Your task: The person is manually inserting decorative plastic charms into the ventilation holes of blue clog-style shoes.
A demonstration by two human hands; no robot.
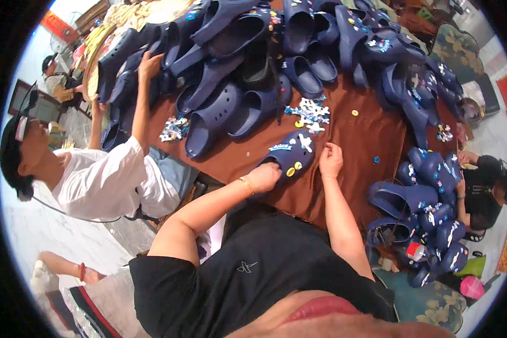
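A navy clog (290,147) lies on the brown cloth in front of me, its toe pointing away. White, blue and yellow charms sit on its upper. My left hand (265,177) grips it at the foot opening, with the fingers partly hidden inside. Just right of the clog, my right hand (331,160) hovers near the cloth with fingers curled together; whatever they may hold is too small to make out. Beyond the toe lies a pile of white and blue charms (311,112).
Navy clogs (214,115) are heaped along the far side of the brown cloth (360,146). Decorated clogs (434,174) pile up at the right. Another charm pile (174,129) lies left. A person in a white shirt (110,177) handles clogs at left; another person (484,186) sits at right.
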